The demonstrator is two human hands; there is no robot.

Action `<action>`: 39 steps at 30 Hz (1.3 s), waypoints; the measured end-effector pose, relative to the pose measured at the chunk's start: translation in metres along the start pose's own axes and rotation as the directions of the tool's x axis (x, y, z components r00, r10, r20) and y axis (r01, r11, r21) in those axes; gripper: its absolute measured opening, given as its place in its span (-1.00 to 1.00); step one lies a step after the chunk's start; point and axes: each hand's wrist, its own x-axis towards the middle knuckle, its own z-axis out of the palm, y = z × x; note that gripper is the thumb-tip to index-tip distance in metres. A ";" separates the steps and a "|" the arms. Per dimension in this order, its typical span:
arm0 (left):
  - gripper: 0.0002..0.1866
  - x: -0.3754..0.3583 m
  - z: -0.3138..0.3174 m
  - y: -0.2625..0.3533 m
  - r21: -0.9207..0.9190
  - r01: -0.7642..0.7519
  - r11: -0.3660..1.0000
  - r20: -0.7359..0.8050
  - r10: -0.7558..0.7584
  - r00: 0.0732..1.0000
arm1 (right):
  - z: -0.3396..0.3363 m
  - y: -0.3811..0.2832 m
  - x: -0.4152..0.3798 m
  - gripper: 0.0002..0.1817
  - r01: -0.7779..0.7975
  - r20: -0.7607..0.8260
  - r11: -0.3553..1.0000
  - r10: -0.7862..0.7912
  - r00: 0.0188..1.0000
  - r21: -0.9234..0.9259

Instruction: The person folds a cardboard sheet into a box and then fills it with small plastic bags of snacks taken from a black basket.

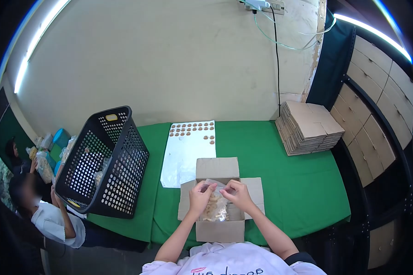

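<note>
A clear plastic bag [214, 208] of pale, beige pieces is between my hands, over an open cardboard box [220, 232]. My left hand [201, 196] pinches the bag's top edge on one side. On the other side, my right hand [236, 194] has thumb and fingers closed on the same edge. The bag's lower part overlaps the inside of the box in this view. The box stands at the near edge of a green-covered table, with its flaps folded outward. Just beyond it lies a white sheet [181, 158] with rows of round brown stickers.
On the left stands a large black perforated basket [119, 181] with bagged goods inside. Flattened cardboard boxes [307, 126] are stacked at the back right of the green cloth [298, 192]. A person [55, 220] stands beside the basket, with another person behind. Cardboard drawers [369, 114] line the right side.
</note>
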 end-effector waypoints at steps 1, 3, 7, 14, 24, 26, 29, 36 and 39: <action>-0.81 0.000 -0.002 0.001 0.039 -0.007 0.999 -0.021 0.007 1.000 | 0.000 -0.002 0.000 -0.75 -0.022 0.021 1.000 0.023 1.000 -0.018; -0.78 0.002 -0.003 -0.002 0.077 -0.046 0.996 -0.043 0.049 0.998 | 0.000 -0.005 -0.003 -0.73 -0.067 0.065 0.996 0.071 0.995 -0.053; -0.70 0.006 -0.008 0.012 0.205 -0.085 0.975 -0.054 0.098 0.994 | 0.008 -0.022 -0.006 -0.75 -0.007 0.069 0.998 0.012 0.998 -0.063; -0.64 0.015 -0.009 0.014 0.115 -0.134 0.984 -0.093 0.145 0.985 | 0.012 -0.040 -0.008 -0.79 -0.034 0.099 0.999 0.030 0.995 0.040; -0.62 0.022 -0.019 -0.004 0.136 -0.231 0.963 -0.029 0.237 0.971 | 0.008 -0.002 -0.016 -0.81 -0.299 0.023 0.849 0.322 0.947 0.436; -0.54 0.020 -0.021 0.001 0.212 -0.348 0.913 0.043 0.347 0.937 | -0.001 -0.004 -0.011 -0.87 -0.314 -0.009 0.808 0.367 0.930 0.499; -0.46 0.008 -0.021 0.002 0.254 -0.424 0.869 0.241 0.368 0.898 | -0.006 -0.003 -0.007 -0.90 -0.309 -0.018 0.793 0.373 0.928 0.525; -0.57 0.003 -0.008 -0.025 0.169 -0.199 0.965 0.343 0.131 0.930 | 0.002 -0.018 0.003 -0.72 -0.183 -0.248 0.815 0.368 0.896 0.550; -0.57 -0.001 -0.013 -0.026 0.014 0.052 0.999 0.458 -0.052 0.887 | -0.006 0.011 0.004 -0.68 -0.245 -0.263 0.848 0.399 0.878 0.470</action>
